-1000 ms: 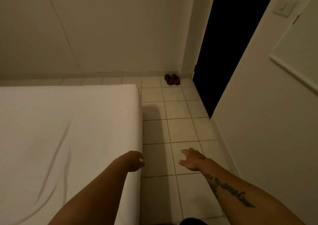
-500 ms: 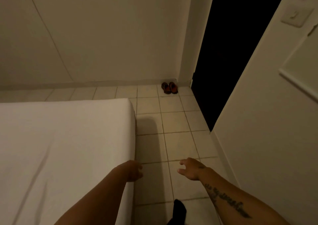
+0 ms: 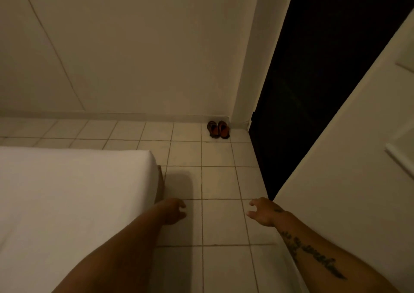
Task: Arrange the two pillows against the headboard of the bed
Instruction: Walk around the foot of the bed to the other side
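A bed (image 3: 67, 198) with a plain white sheet fills the lower left; its far right corner shows. No pillow and no headboard are in view. My left hand (image 3: 172, 211) hangs just past the bed's right edge, above the floor tiles, fingers loosely curled and holding nothing. My right hand (image 3: 265, 212) is stretched out over the tiles near the open door, fingers spread and holding nothing. Both forearms reach forward from the bottom of the frame.
Cream floor tiles (image 3: 217, 180) run between the bed and a pale open door (image 3: 349, 180) on the right. A dark doorway (image 3: 324, 68) opens beyond it. A pair of brown-and-orange shoes (image 3: 218, 129) sits by the far wall (image 3: 145, 46).
The view has tilted up and shifted: the bed's corner sits lower and further left, more floor shows. Both hands keep the same outstretched pose, the right one now nearer the door edge.
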